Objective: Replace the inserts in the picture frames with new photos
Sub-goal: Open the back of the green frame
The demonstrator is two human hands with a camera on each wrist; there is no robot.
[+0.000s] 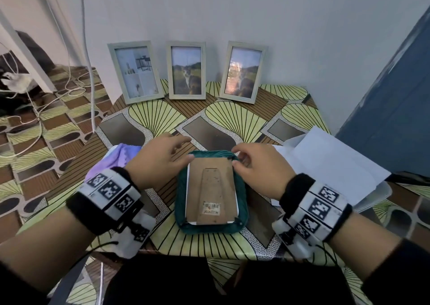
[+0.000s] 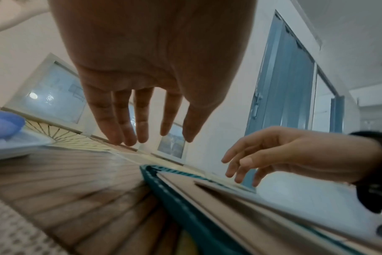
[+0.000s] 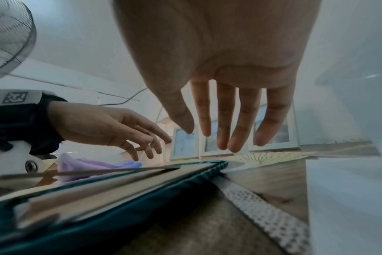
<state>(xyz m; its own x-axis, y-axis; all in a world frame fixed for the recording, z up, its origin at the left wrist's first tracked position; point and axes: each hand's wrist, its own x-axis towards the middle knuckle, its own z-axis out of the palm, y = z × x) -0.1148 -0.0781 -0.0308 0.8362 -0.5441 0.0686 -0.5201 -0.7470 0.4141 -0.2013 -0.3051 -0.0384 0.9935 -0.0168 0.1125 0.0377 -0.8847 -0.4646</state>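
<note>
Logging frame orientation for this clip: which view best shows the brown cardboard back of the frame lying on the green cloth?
The head view: the brown cardboard back faces up in full, stand flap and barcode sticker visible. The left wrist view and right wrist view catch it only edge-on and blurred.
</note>
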